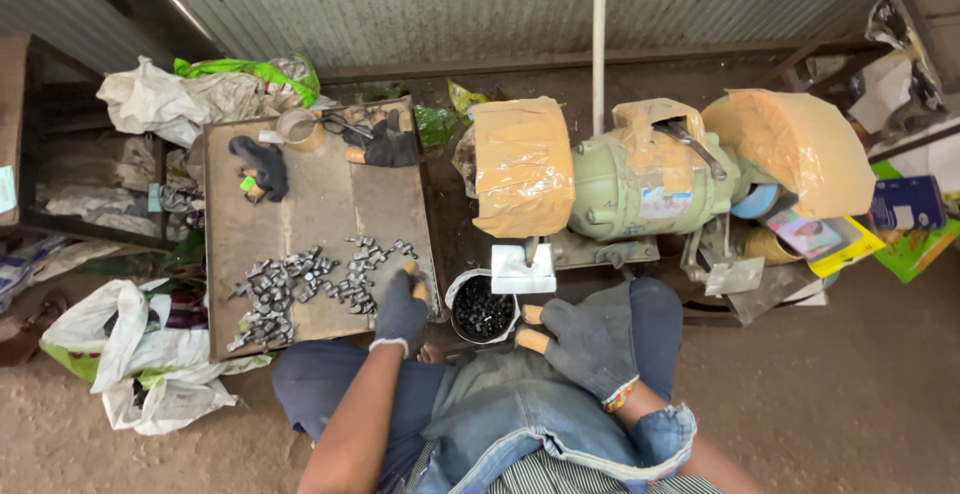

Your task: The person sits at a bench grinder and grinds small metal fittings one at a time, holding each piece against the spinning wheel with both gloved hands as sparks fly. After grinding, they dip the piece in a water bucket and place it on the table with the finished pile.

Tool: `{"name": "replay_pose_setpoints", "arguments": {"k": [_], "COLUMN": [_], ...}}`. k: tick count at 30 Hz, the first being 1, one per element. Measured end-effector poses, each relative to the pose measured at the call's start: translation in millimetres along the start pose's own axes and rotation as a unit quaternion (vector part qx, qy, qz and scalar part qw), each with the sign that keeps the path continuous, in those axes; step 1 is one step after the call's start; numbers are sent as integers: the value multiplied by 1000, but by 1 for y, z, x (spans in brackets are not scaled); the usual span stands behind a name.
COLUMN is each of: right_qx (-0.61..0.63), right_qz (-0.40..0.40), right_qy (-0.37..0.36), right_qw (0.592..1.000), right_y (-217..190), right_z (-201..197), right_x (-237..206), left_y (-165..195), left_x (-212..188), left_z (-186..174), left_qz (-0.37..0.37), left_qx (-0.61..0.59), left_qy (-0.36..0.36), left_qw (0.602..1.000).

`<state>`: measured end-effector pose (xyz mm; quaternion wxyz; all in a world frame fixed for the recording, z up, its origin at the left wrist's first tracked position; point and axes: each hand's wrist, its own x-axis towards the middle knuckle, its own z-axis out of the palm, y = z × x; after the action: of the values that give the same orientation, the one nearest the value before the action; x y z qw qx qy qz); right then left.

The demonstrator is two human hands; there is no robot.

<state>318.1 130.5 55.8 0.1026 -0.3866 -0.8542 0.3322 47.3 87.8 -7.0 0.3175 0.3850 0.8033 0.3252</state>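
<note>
Metal parts: one loose heap of small grey pieces, too many and too small to count, spread over the near half of the board. The board is one flat brown panel to my left, resting on bags.

My left hand: one dark glove with orange fingertips, lying at the board's near right corner, just beside the heap. The fingers are curled downward; I cannot tell whether they hold a part.

My right hand: one matching glove, resting on my right knee, fingers loosely bent, holding nothing that I can see.

Bowl: one, round, white-rimmed, filled with dark small pieces, on the ground between my hands.

Grinder: one green bench machine beyond the bowl, with two wheel guards wrapped in brown tape and cardboard, one at each end. One white block sits below its left guard.

Spare gloves: two dark ones at the board's far edge, well apart from each other.

Tape roll: one, at the far edge between them.

Plastic bags: several, white and green, left of the board.
</note>
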Motion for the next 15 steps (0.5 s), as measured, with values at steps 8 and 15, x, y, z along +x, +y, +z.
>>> {"name": "replay_pose_setpoints", "arguments": {"k": [8,15], "right_qx": [-18,-54], "right_qz": [-99,38], "right_qy": [8,187], "right_qw": [995,980], "right_y": [-2,10], "right_z": [-19,-9], "right_x": [17,33], "left_y": [76,93], "left_x": [-69,-21], "left_z": [3,20], "left_qz": [-35,325], "left_qx": [-406,12], "left_qy": [-306,-13], "left_qw": [860,945]}}
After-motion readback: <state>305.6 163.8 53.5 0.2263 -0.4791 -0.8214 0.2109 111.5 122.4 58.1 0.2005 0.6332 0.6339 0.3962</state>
